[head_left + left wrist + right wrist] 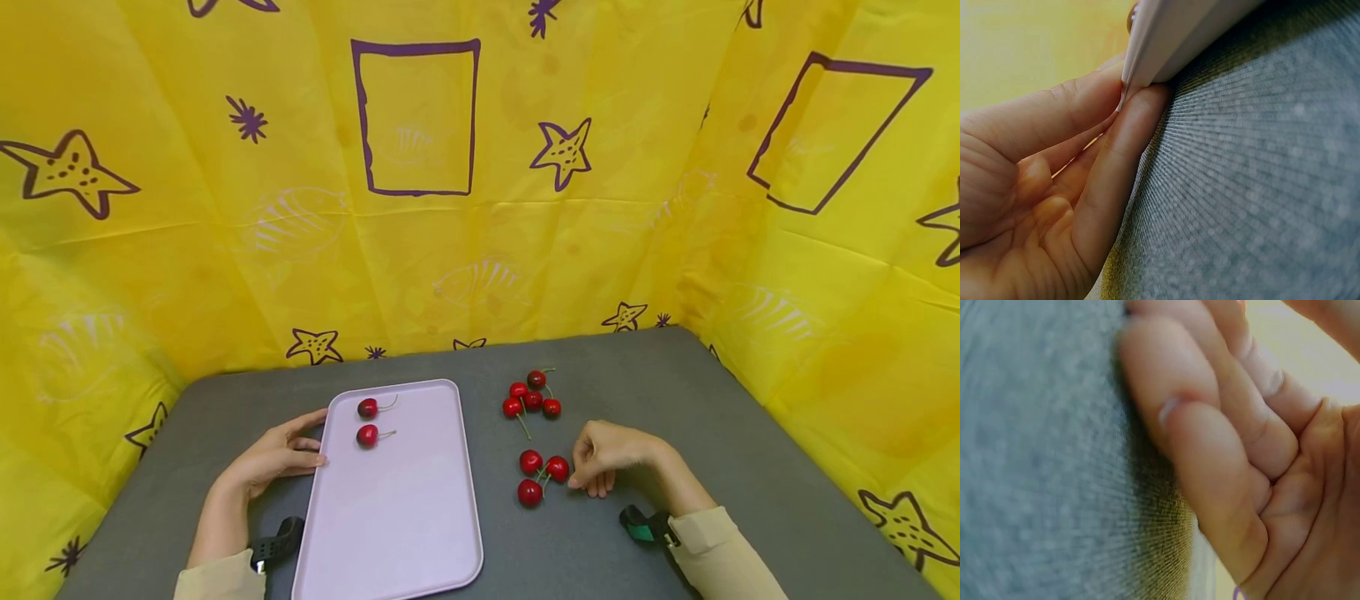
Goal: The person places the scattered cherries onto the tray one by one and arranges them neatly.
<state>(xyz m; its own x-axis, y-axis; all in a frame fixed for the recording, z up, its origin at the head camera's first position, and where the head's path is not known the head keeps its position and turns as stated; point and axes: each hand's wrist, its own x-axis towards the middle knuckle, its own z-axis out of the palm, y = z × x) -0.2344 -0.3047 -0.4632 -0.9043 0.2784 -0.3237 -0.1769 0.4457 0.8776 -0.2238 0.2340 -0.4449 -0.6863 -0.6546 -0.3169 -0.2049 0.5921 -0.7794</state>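
Note:
On the left, my left hand [281, 454] holds the long side of a pale lilac tray [390, 533]; in the left wrist view its rim [1147, 59] sits pinched between thumb and finger. Two cherries with stems, an upper one [367, 407] and a lower one [367, 436], lie near the tray's far end. Close over the table, right of the tray, is my right hand [611, 454], its fingers [1210, 450] loosely bent. Its fingertips are right beside a cherry [557, 468], one of three in a group with an upper-left cherry [530, 462] and a nearer cherry [529, 492].
Several more cherries [533, 401] lie bunched farther back, right of the tray's far end. The table [615, 383] is dark grey. A yellow cloth [420, 250] printed with stars and fish hangs behind it and along both sides.

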